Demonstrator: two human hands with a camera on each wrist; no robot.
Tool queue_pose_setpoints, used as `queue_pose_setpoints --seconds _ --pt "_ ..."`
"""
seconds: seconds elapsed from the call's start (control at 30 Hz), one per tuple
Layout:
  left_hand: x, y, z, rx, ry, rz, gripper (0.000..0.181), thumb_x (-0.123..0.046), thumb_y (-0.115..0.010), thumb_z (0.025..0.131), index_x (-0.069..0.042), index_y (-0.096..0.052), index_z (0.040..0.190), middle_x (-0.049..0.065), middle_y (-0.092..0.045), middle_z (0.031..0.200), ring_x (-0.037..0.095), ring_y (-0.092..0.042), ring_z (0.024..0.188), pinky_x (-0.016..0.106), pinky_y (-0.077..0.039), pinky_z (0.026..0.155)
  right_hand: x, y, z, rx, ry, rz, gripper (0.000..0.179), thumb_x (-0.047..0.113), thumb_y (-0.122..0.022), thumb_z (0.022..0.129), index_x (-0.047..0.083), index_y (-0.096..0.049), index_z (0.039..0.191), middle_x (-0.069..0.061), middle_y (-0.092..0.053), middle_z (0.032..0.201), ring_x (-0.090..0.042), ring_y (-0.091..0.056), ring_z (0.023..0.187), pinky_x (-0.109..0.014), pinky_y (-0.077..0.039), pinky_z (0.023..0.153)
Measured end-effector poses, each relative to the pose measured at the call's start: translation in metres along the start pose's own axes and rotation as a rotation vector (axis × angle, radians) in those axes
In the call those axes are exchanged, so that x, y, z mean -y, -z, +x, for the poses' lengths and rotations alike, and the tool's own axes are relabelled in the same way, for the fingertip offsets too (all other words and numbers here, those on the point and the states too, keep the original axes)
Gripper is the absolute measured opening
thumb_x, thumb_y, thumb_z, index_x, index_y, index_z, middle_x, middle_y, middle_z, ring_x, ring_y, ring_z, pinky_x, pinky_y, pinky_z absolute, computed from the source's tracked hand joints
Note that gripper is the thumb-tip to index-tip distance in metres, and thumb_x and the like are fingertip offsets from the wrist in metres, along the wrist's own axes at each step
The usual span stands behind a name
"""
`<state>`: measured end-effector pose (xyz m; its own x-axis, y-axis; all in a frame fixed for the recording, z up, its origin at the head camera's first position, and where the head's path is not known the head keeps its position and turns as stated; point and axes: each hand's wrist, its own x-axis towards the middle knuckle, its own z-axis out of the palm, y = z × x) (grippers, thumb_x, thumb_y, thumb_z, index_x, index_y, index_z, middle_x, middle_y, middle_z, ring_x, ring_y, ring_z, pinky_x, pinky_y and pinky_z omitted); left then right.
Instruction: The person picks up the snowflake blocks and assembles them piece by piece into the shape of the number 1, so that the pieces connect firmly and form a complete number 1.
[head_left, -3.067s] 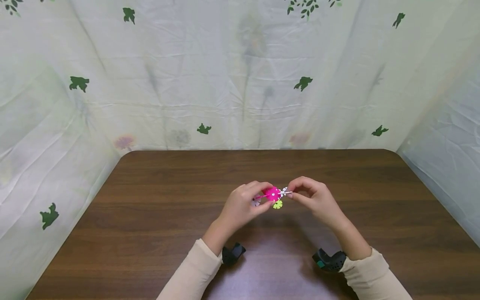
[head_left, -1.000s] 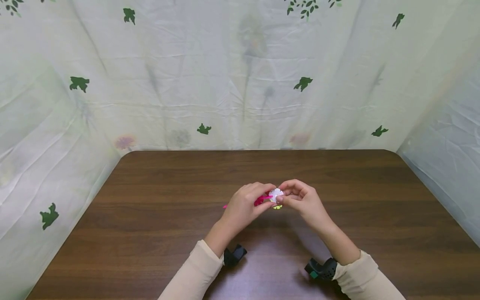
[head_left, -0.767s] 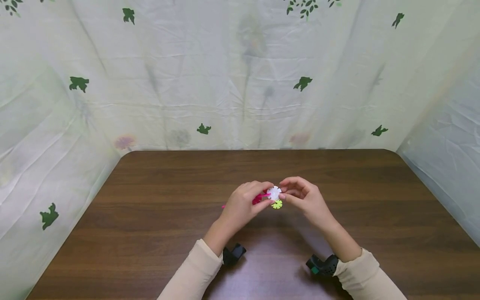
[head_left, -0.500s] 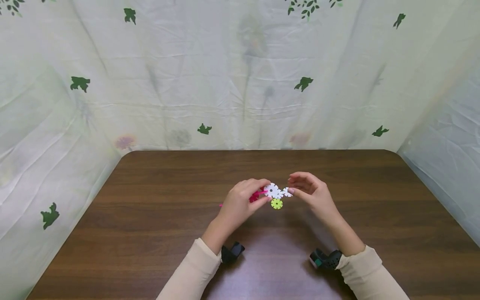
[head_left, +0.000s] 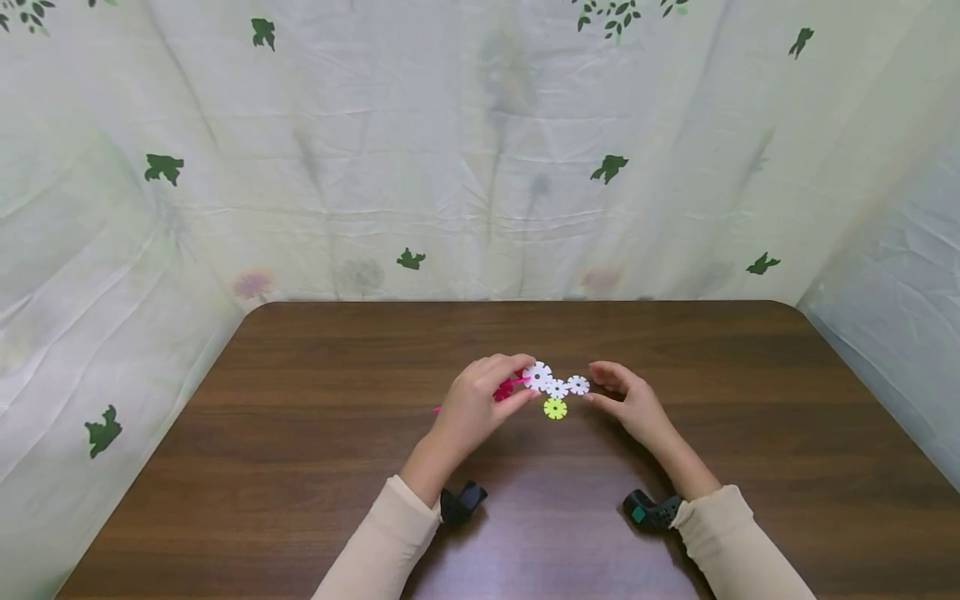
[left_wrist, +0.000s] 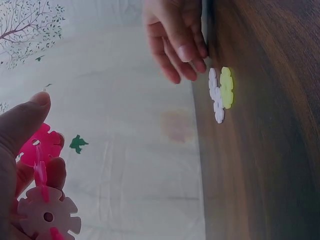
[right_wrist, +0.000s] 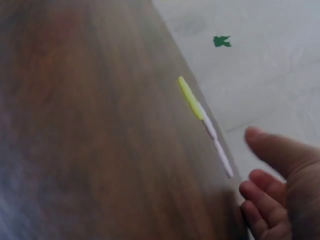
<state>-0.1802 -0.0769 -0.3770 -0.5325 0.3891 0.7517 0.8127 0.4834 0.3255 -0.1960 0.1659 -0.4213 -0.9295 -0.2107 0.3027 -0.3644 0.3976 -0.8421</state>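
My left hand [head_left: 471, 404] grips a chain of interlocking notched discs, pink [left_wrist: 47, 140] and white [left_wrist: 35, 220]. The white one [head_left: 535, 377] shows at its fingertips in the head view, with pink edges slotted into it; part of the chain is hidden behind the palm. On the table lie two small white notched discs [head_left: 578, 384] and a yellow-green one [head_left: 551, 410], close together. Beside the rightmost white disc, my right hand [head_left: 633, 410] has its fingers relaxed and apart, holding nothing; in the right wrist view the hand [right_wrist: 280, 175] appears near the white end.
The brown wooden table [head_left: 337, 450] spreads around both hands. Behind it hangs a pale curtain [head_left: 465, 167] with green bird prints. Each wrist wears a black camera [head_left: 463, 502].
My right hand has let go of the white disc and drawn away to the right. My left hand has shifted slightly left with the chain, uncovering the small discs on the table.
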Motion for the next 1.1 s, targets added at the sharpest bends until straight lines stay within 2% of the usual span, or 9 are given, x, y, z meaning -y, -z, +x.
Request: queue_pose_setpoints --seconds 0.23,0.5,0.67,0.8,0.97,1.1 --pt "0.001 -0.001 0.000 0.005 0.006 0.005 0.038 -0.015 -0.078 0.069 -0.006 -0.064 0.104 0.000 -0.063 0.089 0.012 -0.054 0.075 0.022 -0.044 0.069 -0.036 -0.002 0.007 0.037 -0.026 -0.095 0.051 0.014 -0.071 0.077 -0.003 -0.050 0.121 -0.018 -0.055 0.114 -0.030 -0.052 0.102 -0.044 -0.040 0.087" --pt "0.000 0.000 0.000 0.015 0.020 0.000 0.040 -0.013 -0.079 0.068 -0.006 -0.064 0.104 0.000 -0.063 0.089 0.011 -0.053 0.074 0.022 -0.044 0.068 -0.038 -0.006 0.014 0.060 -0.010 -0.212 0.046 0.016 -0.072 0.077 0.000 -0.056 0.117 -0.014 -0.053 0.105 -0.027 -0.051 0.093 -0.041 -0.041 0.079" --pt "0.000 0.001 0.000 0.010 0.004 0.004 0.039 -0.013 -0.079 0.068 -0.006 -0.063 0.103 0.000 -0.063 0.088 0.012 -0.053 0.074 0.022 -0.044 0.068 -0.035 -0.010 0.015 0.051 -0.026 -0.253 0.035 0.013 -0.070 0.078 0.000 -0.061 0.110 -0.015 -0.051 0.101 -0.026 -0.050 0.089 -0.040 -0.041 0.077" --pt "0.000 0.001 0.000 0.011 -0.002 0.010 0.038 -0.015 -0.078 0.070 -0.006 -0.063 0.103 0.000 -0.063 0.087 0.012 -0.053 0.073 0.022 -0.043 0.067 -0.033 -0.012 0.015 0.036 -0.052 -0.241 0.026 0.009 -0.070 0.078 0.000 -0.061 0.101 -0.013 -0.050 0.097 -0.025 -0.049 0.086 -0.038 -0.041 0.076" --pt "-0.001 0.001 0.000 0.012 -0.003 0.014 0.038 -0.016 -0.077 0.070 -0.006 -0.063 0.103 0.001 -0.063 0.087 0.013 -0.054 0.073 0.023 -0.044 0.068 -0.031 -0.011 0.014 0.009 -0.057 -0.147 0.025 0.001 -0.069 0.076 0.002 -0.053 0.095 -0.009 -0.054 0.085 -0.021 -0.050 0.077 -0.030 -0.042 0.069" --pt "-0.001 0.001 0.001 0.011 -0.007 0.013 0.038 -0.016 -0.078 0.069 -0.006 -0.063 0.103 0.001 -0.063 0.087 0.014 -0.055 0.074 0.023 -0.045 0.068 -0.029 -0.007 0.015 0.000 -0.037 -0.066 0.020 -0.002 -0.066 0.079 0.002 -0.054 0.095 -0.008 -0.055 0.078 -0.020 -0.050 0.071 -0.025 -0.042 0.063"
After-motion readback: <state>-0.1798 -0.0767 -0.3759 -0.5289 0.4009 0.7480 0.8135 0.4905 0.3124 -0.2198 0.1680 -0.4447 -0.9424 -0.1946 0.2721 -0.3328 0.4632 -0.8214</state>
